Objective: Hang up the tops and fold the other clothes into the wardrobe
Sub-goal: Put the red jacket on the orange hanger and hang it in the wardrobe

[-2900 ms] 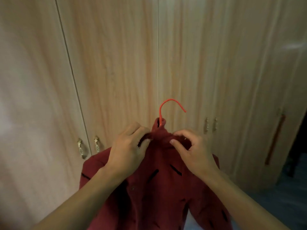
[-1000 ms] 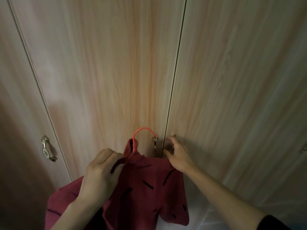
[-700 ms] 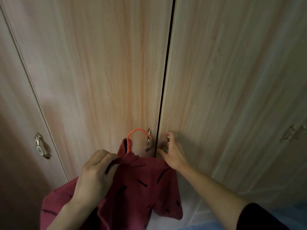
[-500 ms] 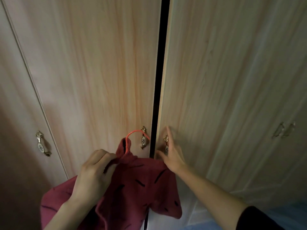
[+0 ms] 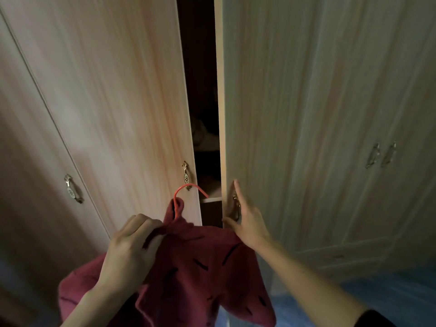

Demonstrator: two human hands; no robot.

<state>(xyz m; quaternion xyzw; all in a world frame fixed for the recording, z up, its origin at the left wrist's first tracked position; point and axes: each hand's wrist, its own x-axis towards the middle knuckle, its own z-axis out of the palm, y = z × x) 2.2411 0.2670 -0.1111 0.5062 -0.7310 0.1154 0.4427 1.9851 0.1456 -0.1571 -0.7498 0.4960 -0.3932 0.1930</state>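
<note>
A dark red top (image 5: 200, 267) with black dashes hangs on a red hanger, whose hook (image 5: 188, 187) pokes out of the collar. My left hand (image 5: 132, 251) grips the top at the collar, holding it up in front of the wardrobe. My right hand (image 5: 245, 220) is at the brass handle (image 5: 236, 206) of the right wardrobe door (image 5: 306, 114), thumb hooked at the door's edge, index finger straight up along the panel. That door stands partly ajar, showing a dark gap (image 5: 203, 90) with a shelf (image 5: 211, 199) inside.
The left door (image 5: 118, 90) of the pair is closed, its brass handle (image 5: 186, 175) just behind the hanger hook. Another handle (image 5: 73, 190) sits further left and two more handles (image 5: 379, 155) to the right. Folded cloth (image 5: 203, 138) lies dimly inside. Blue fabric (image 5: 377, 291) shows at lower right.
My right hand left the top's collar, reached the right door's handle and pulled the door; the gap between the doors has widened. My left hand keeps holding the top.
</note>
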